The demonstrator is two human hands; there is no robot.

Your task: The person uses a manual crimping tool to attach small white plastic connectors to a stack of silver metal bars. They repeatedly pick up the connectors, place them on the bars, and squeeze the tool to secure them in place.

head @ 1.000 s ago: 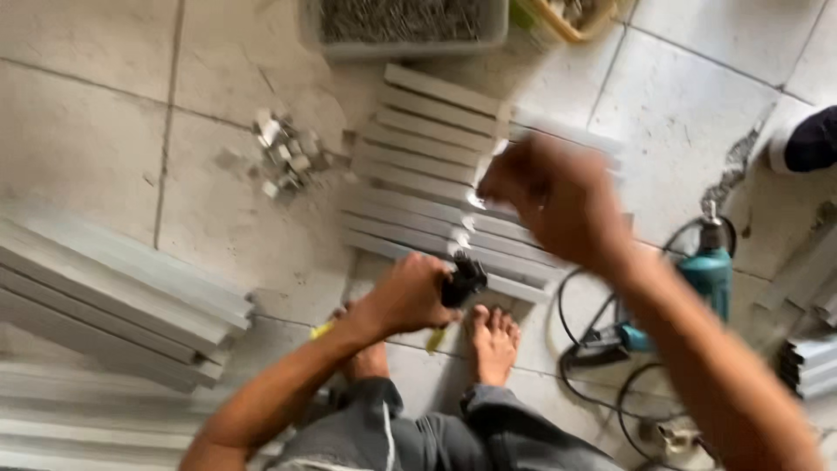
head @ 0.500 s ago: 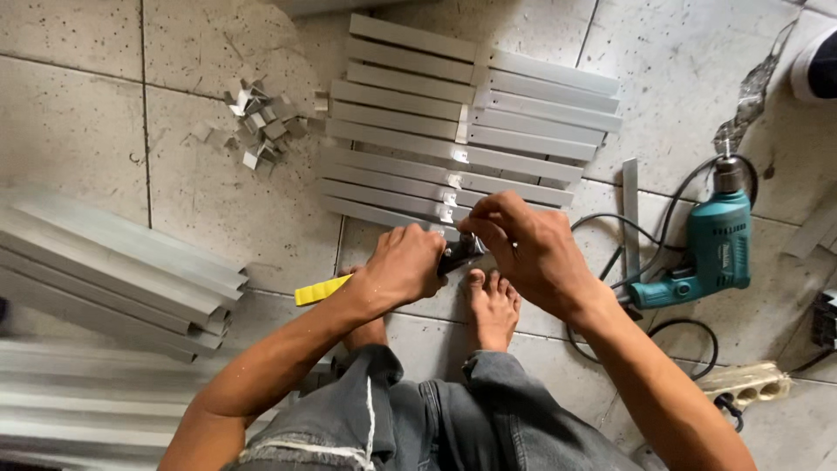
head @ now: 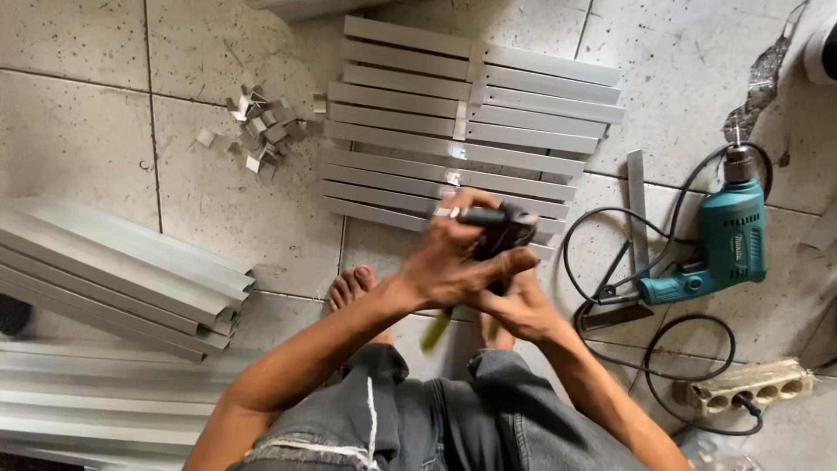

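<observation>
My left hand and my right hand are both closed around a black hand tool with yellow-green handles, held just above the near edge of a rack of grey aluminium slats lying flat on the tiled floor. The left hand grips the tool's upper part, and the right hand wraps it from below. My bare feet rest on the tiles under the hands. The tool's lower handles are blurred.
A teal electric drill with a black cord lies at right, beside a metal square and a beige power strip. Small aluminium offcuts lie at upper left. Long aluminium profiles are stacked at left.
My right hand came down from above the slats to join the left on the tool. Both hands then shifted right and lifted the tool; the view moved closer.
</observation>
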